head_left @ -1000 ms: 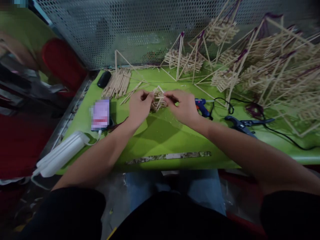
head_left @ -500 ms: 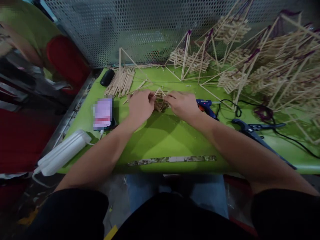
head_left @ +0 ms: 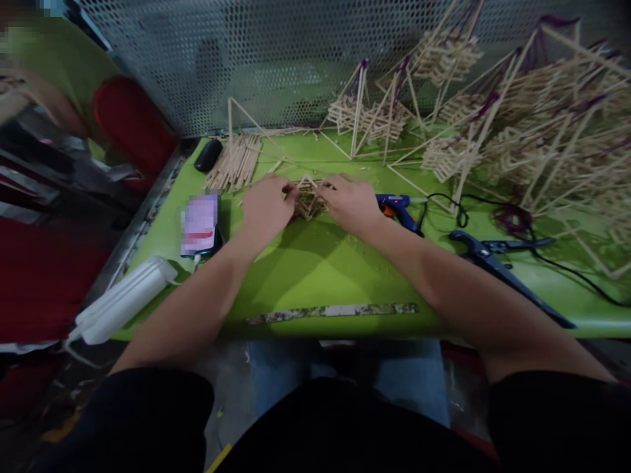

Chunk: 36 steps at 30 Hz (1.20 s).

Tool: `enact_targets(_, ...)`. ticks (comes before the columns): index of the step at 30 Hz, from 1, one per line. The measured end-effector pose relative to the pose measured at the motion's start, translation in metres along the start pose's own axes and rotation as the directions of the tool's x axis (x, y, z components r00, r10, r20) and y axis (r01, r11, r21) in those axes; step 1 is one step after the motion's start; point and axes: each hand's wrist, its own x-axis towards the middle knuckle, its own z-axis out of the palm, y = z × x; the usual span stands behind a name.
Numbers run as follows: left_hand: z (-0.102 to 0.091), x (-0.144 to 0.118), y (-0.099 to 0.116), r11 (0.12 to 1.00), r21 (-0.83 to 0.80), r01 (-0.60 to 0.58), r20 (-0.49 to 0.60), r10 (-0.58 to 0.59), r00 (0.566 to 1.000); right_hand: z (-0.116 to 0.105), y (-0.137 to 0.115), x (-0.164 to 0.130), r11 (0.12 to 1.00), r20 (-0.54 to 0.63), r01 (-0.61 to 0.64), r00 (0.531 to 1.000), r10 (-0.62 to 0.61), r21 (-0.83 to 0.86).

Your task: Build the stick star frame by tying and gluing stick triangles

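Observation:
Between my two hands sits a small lattice of stacked wooden sticks (head_left: 308, 198), close to the green tabletop. The fingers of my left hand (head_left: 270, 205) are bent around its left side. From the right, my right hand (head_left: 351, 202) pinches its other side with thumb and fingers. Both palms hide parts of the lattice's ends. Just right of my right hand lies a blue glue gun (head_left: 400, 209) with an orange trigger and a small red light. Loose sticks (head_left: 234, 164) lie in a pile behind my left hand.
Several finished-looking stick frames with purple thread (head_left: 453, 154) crowd the back right. A dark cutter tool (head_left: 497, 263), black cable and purple thread (head_left: 513, 220) lie at right. At left are a phone (head_left: 201, 223), a white power strip (head_left: 125, 299) and a black mouse-like object (head_left: 208, 156). A person stands far left.
The whole view has shifted slightly, so things appear a little further left. Both hands keep their hold on the stick lattice, with little visible movement of their own.

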Motion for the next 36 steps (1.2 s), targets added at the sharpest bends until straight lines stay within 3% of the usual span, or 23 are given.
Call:
enact_targets(12, -0.008, 0.012, -0.019, 0.978, -0.210, -0.011, 0.015, 0.015, 1.000, 0.000, -0.002, 0.001, 1.000, 0.011, 0.000, 1.000, 0.000, 0.011)
enact_targets(17, -0.015, 0.014, -0.025, 0.981, -0.193, -0.036, 0.015, 0.040, 0.999, 0.000, -0.002, 0.000, 1.000, 0.014, 0.008, 1.000, -0.007, -0.027)
enact_targets(20, -0.028, 0.017, -0.037, 0.987, -0.158, -0.022, 0.077, 0.034, 0.996, 0.002, -0.001, 0.000, 1.000, 0.015, 0.014, 1.000, -0.014, -0.025)
enact_targets(23, -0.039, 0.017, -0.046, 0.994, -0.091, -0.055, 0.215, 0.073, 0.974, 0.002, 0.000, 0.000, 1.000, 0.022, 0.012, 1.000, -0.012, 0.000)
enact_targets(25, -0.041, 0.016, -0.046, 0.995, -0.075, -0.062, 0.232, 0.078, 0.970, 0.000, -0.001, 0.000, 1.000, 0.018, -0.002, 1.000, 0.001, 0.023)
enact_targets(30, -0.022, 0.011, -0.030, 0.983, -0.171, -0.073, 0.075, 0.086, 0.993, -0.006, -0.004, 0.000, 0.985, 0.033, -0.091, 0.996, 0.088, 0.144)
enact_targets(36, 0.002, 0.009, -0.019, 0.977, -0.190, -0.097, 0.069, 0.111, 0.991, 0.006, -0.002, 0.001, 0.938, -0.011, -0.177, 0.982, 0.189, 0.296)
